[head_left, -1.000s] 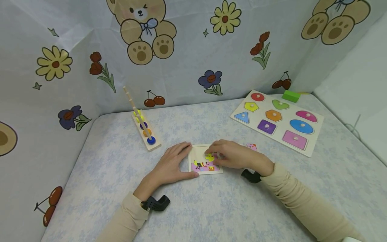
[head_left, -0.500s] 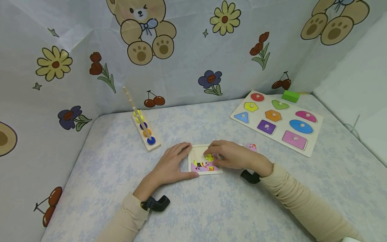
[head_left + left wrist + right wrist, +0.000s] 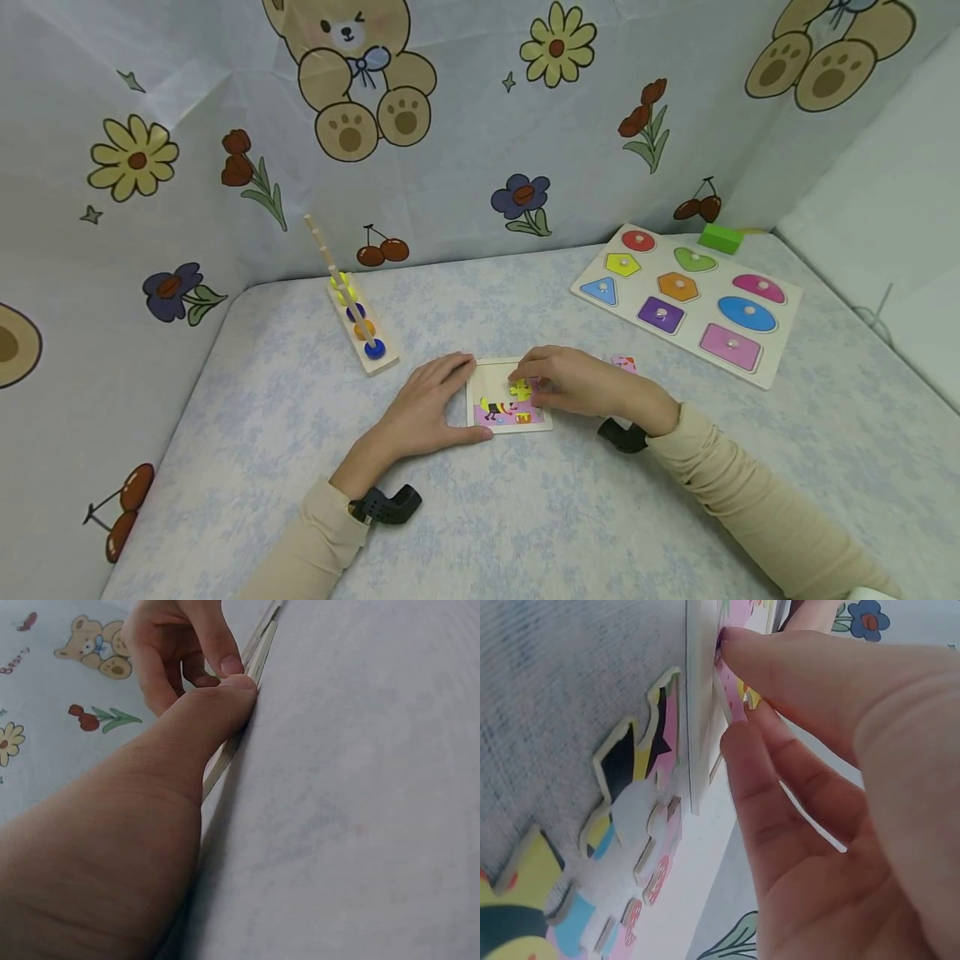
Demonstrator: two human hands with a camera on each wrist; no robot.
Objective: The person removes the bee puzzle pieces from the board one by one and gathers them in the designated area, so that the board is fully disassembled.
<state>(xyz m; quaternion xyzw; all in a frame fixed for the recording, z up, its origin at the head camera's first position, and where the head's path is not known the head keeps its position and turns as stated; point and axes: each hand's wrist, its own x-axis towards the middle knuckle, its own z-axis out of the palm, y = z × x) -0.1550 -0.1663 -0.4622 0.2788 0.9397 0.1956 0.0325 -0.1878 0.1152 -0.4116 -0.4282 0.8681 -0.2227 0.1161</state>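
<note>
A small wooden jigsaw board [image 3: 491, 375] lies flat on the table, a bee picture pieced together along its lower part. My left hand [image 3: 431, 408] holds the board's left side, thumb on the near edge and fingers at the far left corner. Above the board's right half, my right hand [image 3: 573, 383] pinches a pink and yellow jigsaw piece [image 3: 731, 690] between thumb and fingers. This piece tilts against the board in the right wrist view. Several loose jigsaw pieces [image 3: 630, 761] lie beside the board, mostly hidden behind the right hand in the head view.
A wooden stand with coloured rings and an upright stick [image 3: 363, 333] is at the back left. At the back right lies a knobbed shape board [image 3: 693, 292], with a green block [image 3: 722, 239] by its far edge. A patterned cloth [image 3: 450, 125] hangs behind the table.
The right hand's fingers shift slightly over the board, and more of the yellow part shows beneath them. The left hand stays in place.
</note>
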